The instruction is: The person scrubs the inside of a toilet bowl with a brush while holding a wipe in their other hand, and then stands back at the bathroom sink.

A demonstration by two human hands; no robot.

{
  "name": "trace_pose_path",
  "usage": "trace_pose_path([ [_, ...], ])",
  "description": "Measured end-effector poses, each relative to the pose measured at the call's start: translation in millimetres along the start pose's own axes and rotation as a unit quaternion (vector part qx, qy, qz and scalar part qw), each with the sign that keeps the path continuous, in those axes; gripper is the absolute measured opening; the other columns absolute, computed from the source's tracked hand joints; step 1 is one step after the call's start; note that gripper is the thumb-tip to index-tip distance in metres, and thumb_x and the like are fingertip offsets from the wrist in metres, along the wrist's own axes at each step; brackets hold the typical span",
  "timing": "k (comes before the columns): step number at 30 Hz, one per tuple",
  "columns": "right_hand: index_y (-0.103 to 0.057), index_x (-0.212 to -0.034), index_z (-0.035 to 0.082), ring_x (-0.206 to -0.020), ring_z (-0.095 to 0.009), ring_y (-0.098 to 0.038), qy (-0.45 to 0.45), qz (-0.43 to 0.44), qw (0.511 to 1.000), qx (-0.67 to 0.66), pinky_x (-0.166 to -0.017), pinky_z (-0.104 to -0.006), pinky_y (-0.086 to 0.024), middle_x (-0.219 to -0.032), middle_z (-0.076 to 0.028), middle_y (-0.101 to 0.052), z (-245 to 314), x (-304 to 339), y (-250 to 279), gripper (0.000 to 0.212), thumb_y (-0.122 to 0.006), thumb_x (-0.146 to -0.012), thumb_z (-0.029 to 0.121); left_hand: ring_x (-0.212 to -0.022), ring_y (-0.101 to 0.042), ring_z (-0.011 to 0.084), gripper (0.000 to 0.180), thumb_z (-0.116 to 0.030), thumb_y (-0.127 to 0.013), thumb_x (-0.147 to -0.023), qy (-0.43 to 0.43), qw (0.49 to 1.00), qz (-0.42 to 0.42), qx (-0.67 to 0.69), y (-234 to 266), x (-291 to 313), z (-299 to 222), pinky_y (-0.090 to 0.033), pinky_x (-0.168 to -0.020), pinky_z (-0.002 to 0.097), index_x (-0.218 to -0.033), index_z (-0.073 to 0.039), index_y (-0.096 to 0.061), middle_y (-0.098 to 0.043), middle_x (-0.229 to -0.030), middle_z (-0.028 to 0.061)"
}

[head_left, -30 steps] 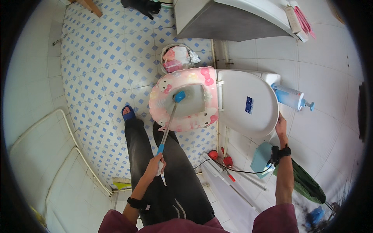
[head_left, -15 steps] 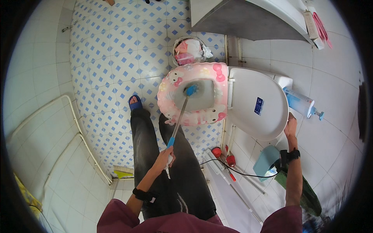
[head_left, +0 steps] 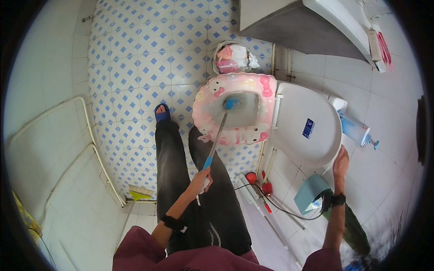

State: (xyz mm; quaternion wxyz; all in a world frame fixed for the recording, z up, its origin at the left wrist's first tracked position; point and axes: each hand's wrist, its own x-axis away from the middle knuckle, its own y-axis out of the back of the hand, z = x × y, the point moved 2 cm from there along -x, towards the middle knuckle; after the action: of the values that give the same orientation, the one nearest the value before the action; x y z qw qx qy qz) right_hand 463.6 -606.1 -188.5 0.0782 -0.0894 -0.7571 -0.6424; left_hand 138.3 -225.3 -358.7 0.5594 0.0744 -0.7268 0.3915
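Observation:
In my left hand (head_left: 201,181) is the blue grip of a long-handled toilet brush (head_left: 219,135), fingers wrapped round it. Its blue head sits in the water at the left of the toilet bowl (head_left: 246,109). A pink padded seat cover (head_left: 203,97) with cartoon prints and bows rings the bowl. To the right, the white toilet lid (head_left: 300,144) stands raised, with a dark blue label on it. At the lid's near right edge is my right hand (head_left: 341,163), its fingers bent against the rim and partly hidden.
A bin (head_left: 217,49) of crumpled paper stands beyond the toilet, below a washbasin cabinet (head_left: 294,34). Behind the lid lies a blue pump bottle (head_left: 355,128). Nearer are a teal bin (head_left: 309,189), red-headed tools (head_left: 267,189) and a black cable (head_left: 289,213). A white rail (head_left: 86,117) runs along the left.
My view has shifted left, so the toilet appears farther right. The brush head remains in the bowl in my left hand's hold. My right hand has slid slightly nearer along the lid's edge.

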Motion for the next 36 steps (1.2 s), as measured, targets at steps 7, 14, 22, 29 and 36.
trace_pose_path([
  [7,-0.053,-0.098,-0.002,-0.083,-0.028,-0.050,0.000,-0.145,0.980,-0.138,-0.074,-0.0350,-0.039,-0.087,-0.017,-0.054,90.8,103.7,8.8,0.028,-0.037,-0.091,0.021,-0.037,-0.041,0.0099,0.041,-0.047,-0.041,-0.086,-0.010,1.000,0.007,-0.007,3.6,-1.5,1.8,-0.034,-0.036,0.0226,-0.066,-0.010,-0.040,-0.044,-0.051,0.0031],
  [14,-0.052,-0.101,-0.001,-0.072,-0.013,-0.055,-0.061,0.453,0.786,-0.416,-0.067,-0.0244,-0.044,-0.082,-0.010,-0.058,239.1,188.3,-158.2,0.037,-0.040,-0.087,0.031,-0.037,-0.040,0.0097,0.043,-0.047,-0.040,-0.086,0.008,1.000,0.020,0.000,10.9,4.6,2.1,-0.032,-0.034,0.0223,-0.065,-0.010,-0.040,-0.044,-0.050,0.0030],
  [22,-0.048,-0.089,0.006,-0.062,-0.015,-0.053,-0.330,0.450,0.574,-0.599,-0.055,-0.0252,-0.044,-0.073,-0.005,-0.055,347.6,202.6,-242.6,0.031,-0.047,-0.087,0.037,-0.040,-0.040,0.0103,0.042,-0.045,-0.040,-0.087,0.020,0.998,0.044,-0.028,13.5,6.5,-5.5,-0.032,-0.037,0.0229,-0.068,-0.008,-0.042,-0.043,-0.052,0.0024],
  [29,-0.044,-0.082,0.008,-0.046,-0.007,-0.036,-0.398,0.419,0.510,-0.637,-0.041,-0.0226,-0.032,-0.057,0.003,-0.037,346.9,210.6,-205.8,0.024,-0.050,-0.087,0.031,-0.060,-0.043,0.0084,0.027,-0.029,-0.041,-0.088,-0.081,0.972,0.057,-0.215,46.3,59.6,-40.9,-0.035,-0.056,0.0213,-0.077,-0.005,-0.045,-0.044,-0.067,0.0029],
  [36,-0.044,-0.085,0.007,-0.042,-0.006,-0.033,-0.336,0.429,0.649,-0.531,-0.038,-0.0210,-0.029,-0.055,0.004,-0.034,336.9,190.1,-211.1,0.024,-0.049,-0.087,0.030,-0.072,-0.042,0.0108,0.015,-0.012,-0.038,-0.077,-0.073,0.991,0.089,-0.068,78.2,128.7,-120.9,-0.035,-0.064,0.0227,-0.091,-0.006,-0.040,-0.041,-0.081,0.0029],
])
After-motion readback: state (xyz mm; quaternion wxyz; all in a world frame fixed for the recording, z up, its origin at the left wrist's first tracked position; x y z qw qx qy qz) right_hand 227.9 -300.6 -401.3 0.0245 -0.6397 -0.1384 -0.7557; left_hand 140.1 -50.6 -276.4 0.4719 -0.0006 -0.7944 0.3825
